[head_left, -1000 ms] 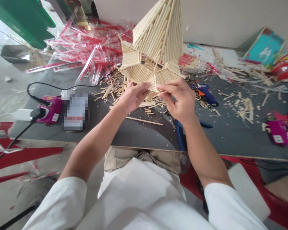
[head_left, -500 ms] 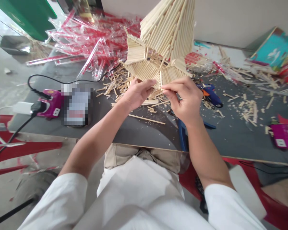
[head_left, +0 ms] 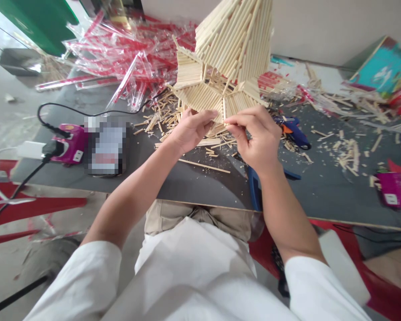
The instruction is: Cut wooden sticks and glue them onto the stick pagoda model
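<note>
A model built of pale wooden sticks (head_left: 235,44), with a tall pointed roof and flared lower panels, stands upright in front of me. My left hand (head_left: 194,129) is closed on the front edge of a lower panel, thumb and fingers pinched together. My right hand (head_left: 259,138) pinches the lower end of a short wooden stick (head_left: 224,109) that lies along the ridge between two front panels. The fingertips of both hands are close together but apart. The panel's underside is mostly hidden by my hands.
Loose stick offcuts (head_left: 158,117) lie around the model. A blue glue gun (head_left: 296,133) rests at the right, and blue-handled pliers (head_left: 254,189) lie by my right forearm. Red-and-clear plastic wrappers (head_left: 130,62) pile up behind left. A phone (head_left: 107,149) and a purple power socket (head_left: 70,145) sit left.
</note>
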